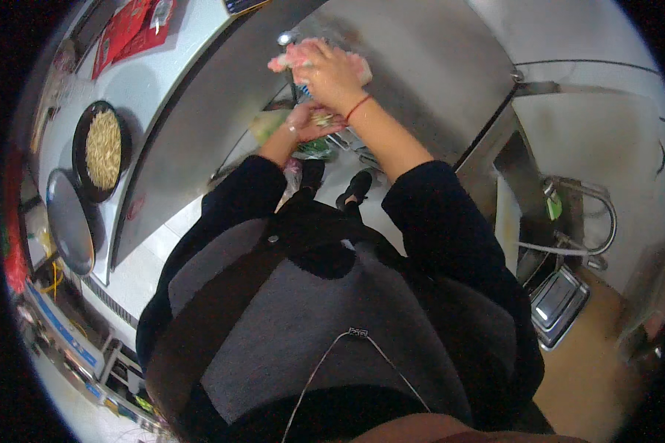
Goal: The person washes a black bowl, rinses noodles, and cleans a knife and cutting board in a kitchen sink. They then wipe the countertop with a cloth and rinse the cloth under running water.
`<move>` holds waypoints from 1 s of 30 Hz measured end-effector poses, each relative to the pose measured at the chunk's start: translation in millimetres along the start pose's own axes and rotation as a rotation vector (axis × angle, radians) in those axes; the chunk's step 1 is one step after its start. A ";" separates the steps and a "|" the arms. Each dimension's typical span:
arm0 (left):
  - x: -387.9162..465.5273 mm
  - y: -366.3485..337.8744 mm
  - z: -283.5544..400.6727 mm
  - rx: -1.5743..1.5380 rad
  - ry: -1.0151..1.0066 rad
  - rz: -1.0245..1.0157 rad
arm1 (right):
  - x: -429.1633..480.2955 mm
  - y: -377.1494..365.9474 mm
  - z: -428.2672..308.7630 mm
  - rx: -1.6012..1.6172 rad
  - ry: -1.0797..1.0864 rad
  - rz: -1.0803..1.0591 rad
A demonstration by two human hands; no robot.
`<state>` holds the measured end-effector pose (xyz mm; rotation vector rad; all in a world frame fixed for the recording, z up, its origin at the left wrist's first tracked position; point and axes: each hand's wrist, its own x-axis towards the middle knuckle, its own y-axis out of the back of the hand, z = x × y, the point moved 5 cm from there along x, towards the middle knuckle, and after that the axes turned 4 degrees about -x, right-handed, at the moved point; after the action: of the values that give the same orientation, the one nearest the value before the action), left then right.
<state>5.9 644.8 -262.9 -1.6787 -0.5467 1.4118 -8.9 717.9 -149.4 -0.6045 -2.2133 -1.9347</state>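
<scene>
My right hand point(332, 77), with a red string around the wrist, grips a pink and white cloth point(360, 65) that bunches out on both sides of it. Just below, my left hand point(307, 123) is turned palm up. A few small pale pieces point(322, 118) lie in that palm; the blur hides what they are. Both arms reach out ahead of me, over the floor. On the white counter to my left, a black bowl point(77, 147) is filled with pale, slender food pieces point(104, 149). A dark round plate point(69, 221) sits beside the bowl.
Red packets point(133, 30) lie farther along the white counter point(138, 91). Beyond my hands stands a steel panel point(415, 72). Green produce in plastic point(315, 148) is low down near my shoes point(357, 185). At right are a curved faucet point(612, 216) and a steel tray point(559, 299).
</scene>
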 end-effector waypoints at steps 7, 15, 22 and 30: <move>-61.8 37.5 7.7 0.876 -0.267 -0.146 | -124.4 59.0 3.0 0.131 -0.507 -0.366; -38.0 43.2 -29.9 -0.019 0.205 -0.163 | -277.4 97.9 -16.5 0.750 -0.685 -0.031; -1.1 13.2 -114.4 0.278 0.405 0.208 | -395.8 159.7 -81.3 0.127 -0.875 0.145; 30.2 5.5 -319.1 0.639 0.778 0.019 | -626.1 172.6 -192.5 0.558 -1.769 1.016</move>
<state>314.6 561.4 -285.3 -1.5201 0.3317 0.7150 597.2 417.7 -185.9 -3.0742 -1.7043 0.1044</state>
